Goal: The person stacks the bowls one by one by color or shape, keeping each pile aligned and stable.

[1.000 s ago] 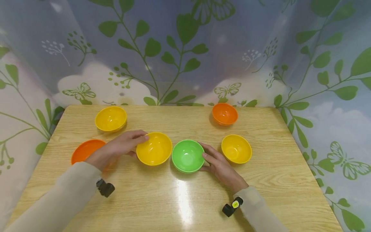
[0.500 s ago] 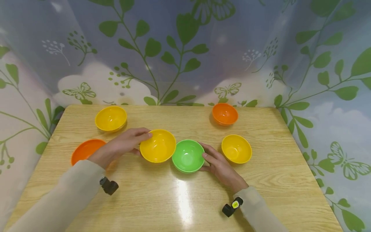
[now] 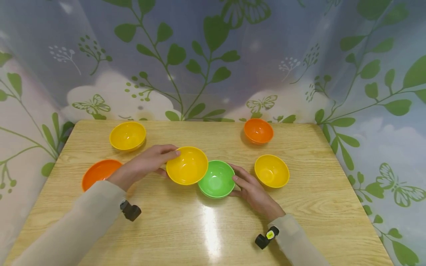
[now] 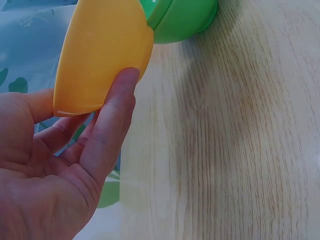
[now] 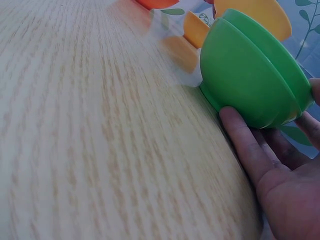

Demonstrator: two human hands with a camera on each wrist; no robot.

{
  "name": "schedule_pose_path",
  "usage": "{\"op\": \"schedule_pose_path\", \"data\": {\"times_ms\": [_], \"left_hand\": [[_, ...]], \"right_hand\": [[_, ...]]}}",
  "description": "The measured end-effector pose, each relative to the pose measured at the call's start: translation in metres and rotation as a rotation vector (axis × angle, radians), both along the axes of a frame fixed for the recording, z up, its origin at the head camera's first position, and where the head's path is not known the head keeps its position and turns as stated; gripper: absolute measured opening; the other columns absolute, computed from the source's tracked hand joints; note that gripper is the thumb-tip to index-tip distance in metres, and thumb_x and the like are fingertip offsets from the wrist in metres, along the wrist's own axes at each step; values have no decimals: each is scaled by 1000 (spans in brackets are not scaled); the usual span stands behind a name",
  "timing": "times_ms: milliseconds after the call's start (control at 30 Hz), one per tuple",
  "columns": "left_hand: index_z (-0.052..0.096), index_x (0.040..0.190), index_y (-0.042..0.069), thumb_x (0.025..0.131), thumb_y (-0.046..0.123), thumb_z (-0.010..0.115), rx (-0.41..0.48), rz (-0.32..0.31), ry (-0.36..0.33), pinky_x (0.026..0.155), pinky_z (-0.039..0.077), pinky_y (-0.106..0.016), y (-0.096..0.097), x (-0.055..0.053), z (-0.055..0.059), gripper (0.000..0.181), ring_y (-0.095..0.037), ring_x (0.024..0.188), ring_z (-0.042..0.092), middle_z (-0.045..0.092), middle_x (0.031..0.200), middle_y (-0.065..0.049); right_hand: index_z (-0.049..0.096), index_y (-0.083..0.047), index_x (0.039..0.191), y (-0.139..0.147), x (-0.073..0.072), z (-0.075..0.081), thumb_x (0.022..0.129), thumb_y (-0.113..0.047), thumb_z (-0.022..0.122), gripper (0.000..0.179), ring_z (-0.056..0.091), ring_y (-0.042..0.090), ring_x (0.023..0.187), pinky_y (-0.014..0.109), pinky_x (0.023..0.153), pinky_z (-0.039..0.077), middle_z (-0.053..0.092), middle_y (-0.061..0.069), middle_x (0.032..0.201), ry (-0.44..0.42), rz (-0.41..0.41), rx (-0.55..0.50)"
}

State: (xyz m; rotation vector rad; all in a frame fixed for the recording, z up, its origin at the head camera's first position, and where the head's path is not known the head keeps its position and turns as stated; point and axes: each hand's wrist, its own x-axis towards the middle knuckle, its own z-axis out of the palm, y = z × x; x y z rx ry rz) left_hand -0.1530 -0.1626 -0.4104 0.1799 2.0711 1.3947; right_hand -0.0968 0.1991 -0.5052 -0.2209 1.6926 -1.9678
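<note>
My left hand (image 3: 148, 162) grips a yellow bowl (image 3: 187, 165) by its left rim, lifted off the wooden table (image 3: 206, 229) and overlapping the left edge of the green bowl (image 3: 217, 178). The left wrist view shows the thumb and fingers pinching that yellow bowl (image 4: 100, 55), with the green bowl (image 4: 185, 20) just beyond it. My right hand (image 3: 251, 188) holds the green bowl from its right side, thumb at the rim and fingers along the wall. In the right wrist view the green bowl (image 5: 252, 75) looks like two nested green bowls standing on the table.
Another yellow bowl (image 3: 128, 135) sits at the back left and an orange bowl (image 3: 99, 173) at the left. An orange bowl (image 3: 258, 130) stands at the back right and a yellow bowl (image 3: 271, 170) right of my right hand. A leaf-patterned curtain surrounds the table.
My left hand has lifted the yellow bowl and carried it rightward, from beside the green bowl to overlapping its left rim. The right hand and green bowl have stayed put.
</note>
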Motion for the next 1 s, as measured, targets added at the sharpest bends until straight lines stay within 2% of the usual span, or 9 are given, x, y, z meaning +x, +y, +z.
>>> {"op": "schedule_pose_path", "data": {"times_ms": [233, 467, 767, 1000], "left_hand": [[55, 156, 4, 116, 40, 53, 0, 5, -7, 86, 68, -37, 4, -2, -2, 54, -26, 113, 65, 65, 140, -19], [54, 156, 5, 116, 39, 53, 14, 7, -7, 93, 68, -46, 6, -3, -1, 53, -27, 115, 64, 66, 139, -18], [56, 154, 3, 116, 38, 54, 24, -15, 5, 91, 68, -44, 14, -1, 3, 52, -27, 115, 64, 67, 137, -18], [56, 154, 2, 116, 37, 54, 35, -25, -5, 92, 68, -45, 20, -2, 0, 52, -27, 113, 66, 67, 135, -18]], "right_hand": [[28, -7, 172, 0, 0, 0, 118, -30, 46, 61, 60, 15, 137, 45, 107, 62, 28, 20, 177, -5, -8, 3], [27, -6, 172, 0, 1, 0, 118, -29, 46, 61, 60, 13, 137, 44, 107, 63, 27, 21, 177, -2, -9, -9], [28, -7, 172, 0, 1, 0, 118, -28, 46, 60, 61, 14, 137, 45, 107, 62, 28, 20, 176, 1, -2, -15], [27, -7, 172, 1, 0, -1, 118, -29, 46, 61, 61, 13, 137, 44, 108, 62, 28, 20, 177, 3, 7, -11]]}}
